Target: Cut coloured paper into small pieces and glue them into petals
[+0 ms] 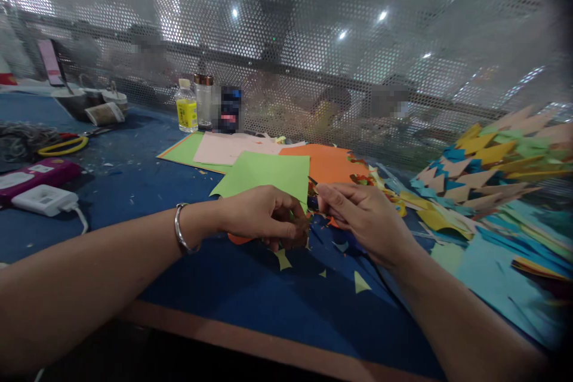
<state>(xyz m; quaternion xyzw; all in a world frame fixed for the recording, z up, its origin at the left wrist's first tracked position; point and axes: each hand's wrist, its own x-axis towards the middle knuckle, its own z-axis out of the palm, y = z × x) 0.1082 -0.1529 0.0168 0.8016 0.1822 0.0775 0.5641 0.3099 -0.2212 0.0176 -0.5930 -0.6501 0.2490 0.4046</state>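
My left hand [268, 215], with a silver bangle at the wrist, is closed with curled fingers in front of a light green paper sheet [268, 170]. What its fingertips hold, if anything, is hidden. My right hand [364, 215] pinches a slim dark tool [313, 202] just right of the sheet's edge; most of the tool is covered by my fingers, so its kind is unclear. Under and below my hands lie small pale green paper scraps [362, 282]. Orange paper [320, 161] and pink paper [224, 148] rest behind the green sheet.
Coloured folded paper pieces [474, 161] and blue paper sheets [501, 280] crowd the right side. A yellow-labelled bottle [187, 113] and a clear flask [205, 104] stand near the perforated metal screen [286, 42]. At left are yellow-handled scissors [65, 146] and a white charger [45, 199].
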